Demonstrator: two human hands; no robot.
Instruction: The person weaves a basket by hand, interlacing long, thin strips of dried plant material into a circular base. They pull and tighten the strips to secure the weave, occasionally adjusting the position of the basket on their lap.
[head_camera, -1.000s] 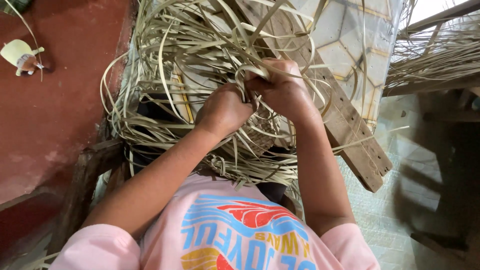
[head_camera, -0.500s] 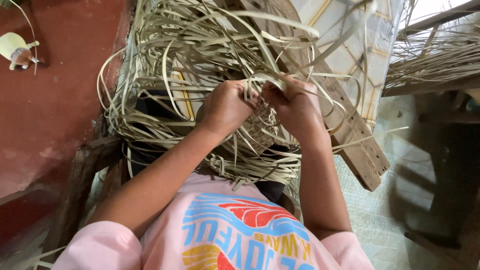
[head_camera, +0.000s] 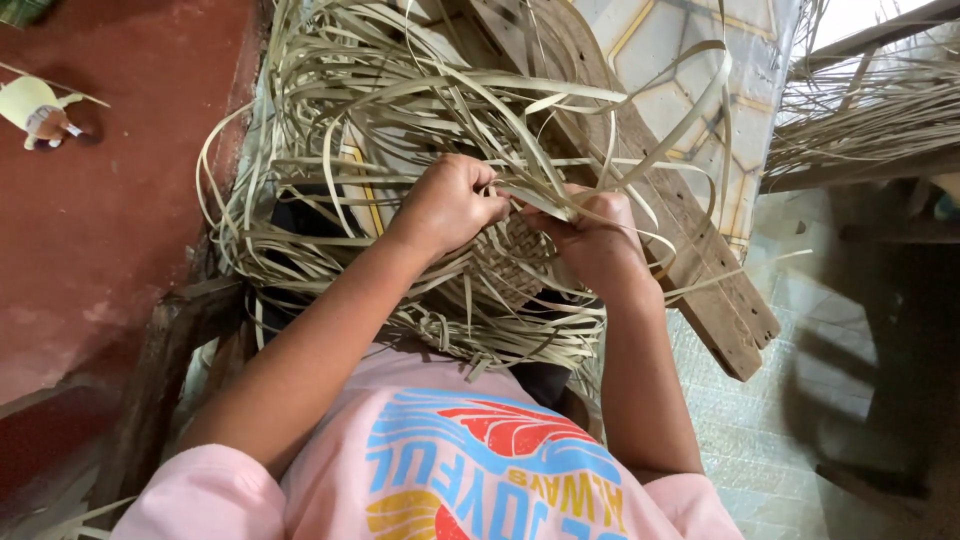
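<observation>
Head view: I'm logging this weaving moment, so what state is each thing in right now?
Left hand: fingers curled shut on pale strips.
Right hand: fingers closed on a strip beside the left hand.
Woven piece: partly woven, under both hands.
Loose strips: tangled, curling outward.
Wooden plank: lying slanted under the strips.
Small toy figure: lying on the red floor.

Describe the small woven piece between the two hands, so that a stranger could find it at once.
Start from the big tangle of pale loose strips on the person's lap. Just under the left hand and the right hand sits the woven piece. It alone shows a tight, darker criss-cross pattern; everything around it is loose and curling.
</observation>
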